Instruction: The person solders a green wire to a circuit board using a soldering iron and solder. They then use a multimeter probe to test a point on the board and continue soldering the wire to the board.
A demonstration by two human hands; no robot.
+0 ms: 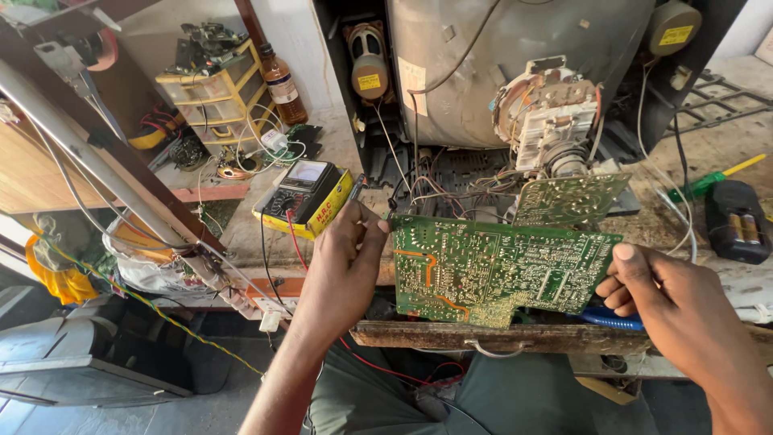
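A large green circuit board point(491, 270) stands tilted up on its edge at the front of the wooden bench, solder side toward me. My right hand point(664, 302) grips its right edge, thumb on the board. My left hand point(342, 270) holds a thin dark probe point(360, 193) at the board's upper left corner. Red and black leads run from that hand's side to a yellow-cased analogue multimeter point(306, 197) lying just left of it. A smaller green board point(568, 199) hangs behind on wires from the neck of a grey picture tube point(515, 64).
A brown glass bottle point(282, 84) and a yellow drawer unit point(213, 97) stand at the back left. At the right lie a black battery charger point(737, 221) and a green-handled screwdriver point(713, 179). A metal drawer handle point(491, 348) is below the board.
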